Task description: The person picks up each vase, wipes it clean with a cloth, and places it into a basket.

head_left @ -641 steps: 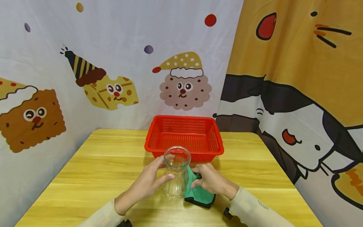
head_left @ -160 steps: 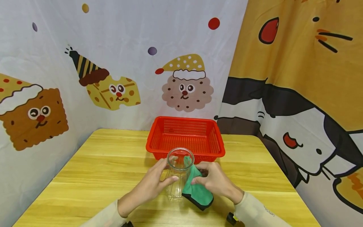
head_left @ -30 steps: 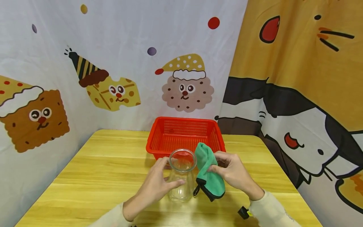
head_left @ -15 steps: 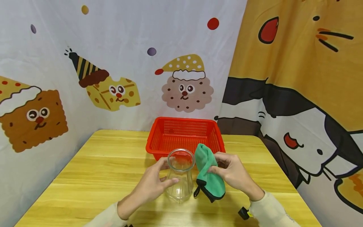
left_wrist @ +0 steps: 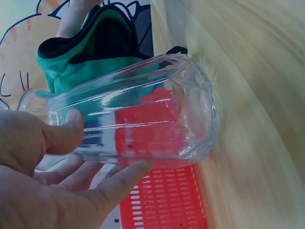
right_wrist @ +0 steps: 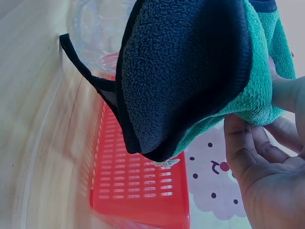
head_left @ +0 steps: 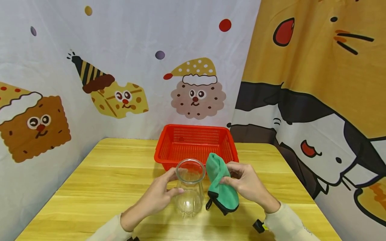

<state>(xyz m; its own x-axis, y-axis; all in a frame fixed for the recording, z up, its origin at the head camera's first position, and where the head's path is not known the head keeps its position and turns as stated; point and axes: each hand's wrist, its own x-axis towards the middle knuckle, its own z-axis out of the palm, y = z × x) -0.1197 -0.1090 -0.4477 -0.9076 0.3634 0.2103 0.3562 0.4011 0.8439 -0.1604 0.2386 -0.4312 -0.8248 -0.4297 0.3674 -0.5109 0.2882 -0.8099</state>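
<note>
A clear glass vase [head_left: 189,197] with a thick round rim and ribbed body stands on the table in the head view. My left hand [head_left: 156,194] holds it from the left, thumb in front and fingers behind. In the left wrist view the vase [left_wrist: 143,114] looks bare inside, with green and red showing through the glass. Just right of it, my right hand [head_left: 248,182] pinches a folded green cloth [head_left: 224,190] between thumb and fingers. The right wrist view shows the cloth's [right_wrist: 186,71] grey underside, black edging and hanging loop.
A red perforated plastic basket [head_left: 196,164] sits directly behind the vase, with nothing seen in it. The wooden table [head_left: 120,160] extends to both sides. Printed curtains [head_left: 126,40] close off the back and right. A small black device [head_left: 258,226] is by the right wrist.
About five seconds ago the cloth reached into the vase; now it is outside, to the right. Over the last second the vase moved slightly left and turned in my left hand.
</note>
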